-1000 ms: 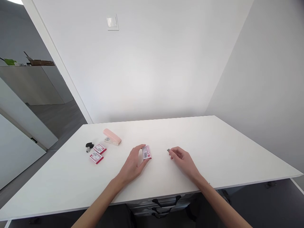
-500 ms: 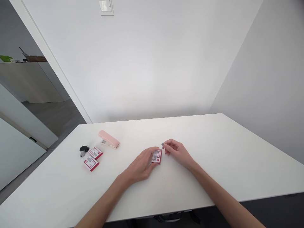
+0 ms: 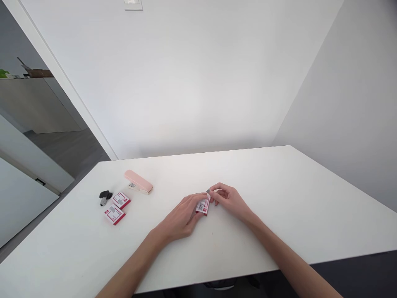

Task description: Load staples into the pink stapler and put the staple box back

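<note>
on one white table (image 3: pixel 263 174), at the near right side of one pink stapler (image 3: pixel 139 181), the left hand (image 3: pixel 184 215) is half open, its thumb and fingers holding one red-and-white box (image 3: pixel 203 205). the right hand (image 3: pixel 229 200), nearly closed, pinches one small grey piece (image 3: pixel 208 191) at this box's far end. two similar boxes (image 3: pixel 114 215) and one black-and-silver object (image 3: pixel 104 197) lie at the stapler's near left.

A pink stapler (image 3: pixel 139 181) is carried by the white tabletop (image 3: pixel 263 186). Left of the stapler, a black-and-silver object (image 3: pixel 104 196) is set down; high above it, a switch (image 3: pixel 133 6) is wall-mounted; well beyond the stapler, leftward, a cabinet (image 3: pixel 34 105) is seen.
</note>
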Motion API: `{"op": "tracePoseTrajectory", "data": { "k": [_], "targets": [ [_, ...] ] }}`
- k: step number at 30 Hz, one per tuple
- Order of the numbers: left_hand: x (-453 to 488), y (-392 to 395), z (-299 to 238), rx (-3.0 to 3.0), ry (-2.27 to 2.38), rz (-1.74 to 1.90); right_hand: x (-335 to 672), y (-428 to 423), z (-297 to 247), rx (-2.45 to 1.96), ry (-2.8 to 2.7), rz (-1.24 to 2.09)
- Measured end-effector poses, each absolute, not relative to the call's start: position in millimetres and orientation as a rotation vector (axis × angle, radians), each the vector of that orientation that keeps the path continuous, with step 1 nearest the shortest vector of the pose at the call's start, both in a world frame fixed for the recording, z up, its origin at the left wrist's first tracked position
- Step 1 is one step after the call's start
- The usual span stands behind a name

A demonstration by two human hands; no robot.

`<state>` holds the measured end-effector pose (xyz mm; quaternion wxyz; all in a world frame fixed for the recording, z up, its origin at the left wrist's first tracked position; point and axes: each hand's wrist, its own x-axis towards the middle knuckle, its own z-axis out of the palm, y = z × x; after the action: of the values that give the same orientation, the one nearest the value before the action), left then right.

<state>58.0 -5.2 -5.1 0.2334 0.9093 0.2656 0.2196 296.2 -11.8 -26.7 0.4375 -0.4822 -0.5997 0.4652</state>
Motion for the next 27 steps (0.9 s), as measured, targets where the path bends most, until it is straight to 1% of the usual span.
{"op": "tracePoseTrajectory", "data": {
  "k": [18, 27],
  "targets": [
    [58.0, -3.9, -5.9, 2.500, 0.723, 0.610, 292.0, -14.3, -22.7, -1.156, -1.456, 1.151],
    [58.0, -2.1, -10.2, 2.507, 0.902, 0.611, 291.9, -13.6, -27.9, -1.205, -1.396, 1.100]
  ]
}}
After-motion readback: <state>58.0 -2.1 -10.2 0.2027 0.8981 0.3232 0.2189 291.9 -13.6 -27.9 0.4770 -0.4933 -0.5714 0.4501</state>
